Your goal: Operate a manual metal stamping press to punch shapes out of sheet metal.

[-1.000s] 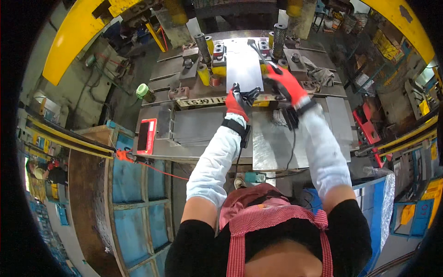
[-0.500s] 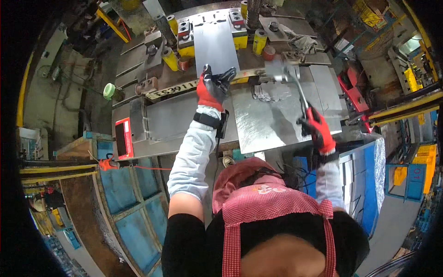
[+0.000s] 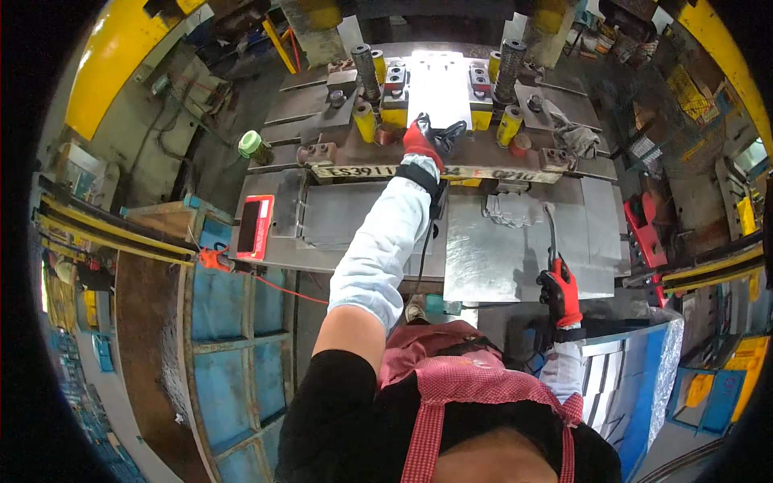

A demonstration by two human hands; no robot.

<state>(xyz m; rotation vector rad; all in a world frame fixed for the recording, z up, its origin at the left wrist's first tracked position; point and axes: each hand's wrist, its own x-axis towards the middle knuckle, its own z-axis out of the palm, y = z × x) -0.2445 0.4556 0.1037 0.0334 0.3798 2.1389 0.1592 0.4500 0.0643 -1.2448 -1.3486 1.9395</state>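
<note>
A bright rectangular metal sheet [image 3: 439, 90] lies on the press die between the yellow posts. My left hand [image 3: 433, 143], in a red and black glove, is at its near end, thumb and fingers spread apart against the edge. My right hand [image 3: 561, 294], gloved alike, is closed round a long-handled metal tool [image 3: 552, 229] above the steel plate at the right. The tool's far end reaches beside some thin cut metal pieces [image 3: 513, 209] lying on that plate [image 3: 491, 262]; what its tip touches cannot be made out.
Yellow guide posts [image 3: 364, 122] and coil springs [image 3: 511, 68] stand around the die. A stack of flat sheets [image 3: 346, 209] lies left on the table, beside a red-framed dark panel [image 3: 255, 228]. A green-lidded jar [image 3: 251, 145] stands farther left. At the lower right is a blue bin [image 3: 644, 362].
My left hand has moved forward and the sheet sits farther into the die. My right hand has lowered the tool beside the cut pieces. The head view has shifted.
</note>
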